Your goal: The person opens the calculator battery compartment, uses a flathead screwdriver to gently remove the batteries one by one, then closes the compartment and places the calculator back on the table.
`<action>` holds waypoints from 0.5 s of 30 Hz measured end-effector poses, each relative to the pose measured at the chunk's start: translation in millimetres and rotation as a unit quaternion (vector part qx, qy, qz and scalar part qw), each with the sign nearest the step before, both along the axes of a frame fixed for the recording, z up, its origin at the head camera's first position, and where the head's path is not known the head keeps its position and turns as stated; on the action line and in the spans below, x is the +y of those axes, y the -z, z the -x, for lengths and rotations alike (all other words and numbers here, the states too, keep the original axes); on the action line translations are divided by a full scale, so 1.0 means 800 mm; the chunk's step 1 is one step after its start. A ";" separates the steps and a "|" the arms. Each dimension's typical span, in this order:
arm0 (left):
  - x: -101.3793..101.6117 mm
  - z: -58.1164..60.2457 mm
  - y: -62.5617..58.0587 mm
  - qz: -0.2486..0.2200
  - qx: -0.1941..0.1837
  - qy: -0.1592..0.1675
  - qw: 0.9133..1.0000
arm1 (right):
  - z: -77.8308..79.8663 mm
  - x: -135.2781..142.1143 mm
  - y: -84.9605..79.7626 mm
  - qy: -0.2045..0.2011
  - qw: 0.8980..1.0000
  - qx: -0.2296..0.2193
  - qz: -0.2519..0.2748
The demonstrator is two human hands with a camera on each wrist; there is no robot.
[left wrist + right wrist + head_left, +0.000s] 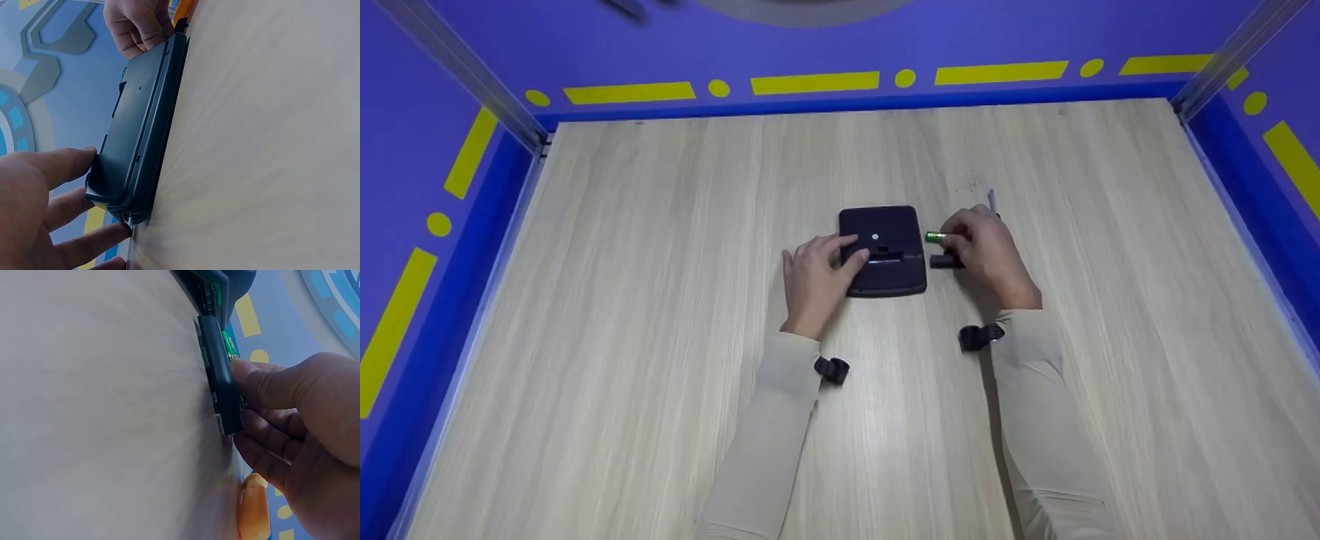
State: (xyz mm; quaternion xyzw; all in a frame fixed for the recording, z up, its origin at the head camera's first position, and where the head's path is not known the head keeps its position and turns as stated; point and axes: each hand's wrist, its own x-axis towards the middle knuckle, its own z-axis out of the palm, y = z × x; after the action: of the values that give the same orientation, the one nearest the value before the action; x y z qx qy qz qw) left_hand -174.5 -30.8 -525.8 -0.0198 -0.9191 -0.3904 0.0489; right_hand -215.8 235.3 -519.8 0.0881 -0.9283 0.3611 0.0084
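Note:
A flat black device (pixel 885 274) lies back side up on the table, a slot in its back. My left hand (pixel 816 281) holds its left edge, thumb (pixel 67 166) on the back and other fingers around the end. Just off its right side, my right hand (pixel 986 244) pinches a green battery (pixel 934 237) between thumb and fingertips. A small black piece, shaped like a battery cover (pixel 942 261), lies beside that hand; in the right wrist view this cover (pixel 219 377) partly hides the battery (pixel 229 346).
Past my right hand lies a thin bluish stick (pixel 991 199). An orange handle-like object (pixel 254 506) shows behind the fingers in the right wrist view. Dark specks (pixel 971 181) dot the wooden table (pixel 660 300). Blue panels (pixel 810 52) with yellow marks stand around it.

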 end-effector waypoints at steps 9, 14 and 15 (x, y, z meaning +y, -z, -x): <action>0.000 0.000 0.001 -0.002 0.002 -0.004 1.000 | 0.002 -0.001 0.002 -0.001 1.000 0.003 0.010; 0.001 0.000 0.001 -0.001 0.002 -0.002 1.000 | 0.002 -0.001 0.003 0.009 1.000 -0.001 0.006; 0.001 0.000 0.001 -0.001 0.004 -0.001 1.000 | 0.003 -0.001 0.003 0.011 1.000 -0.001 0.006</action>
State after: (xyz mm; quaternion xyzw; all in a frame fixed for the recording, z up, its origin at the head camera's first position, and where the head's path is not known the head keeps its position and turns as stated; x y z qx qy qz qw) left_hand -174.7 -30.1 -526.7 -0.0200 -0.9187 -0.3909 0.0532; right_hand -217.8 234.1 -522.4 0.0778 -0.9270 0.3667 0.0121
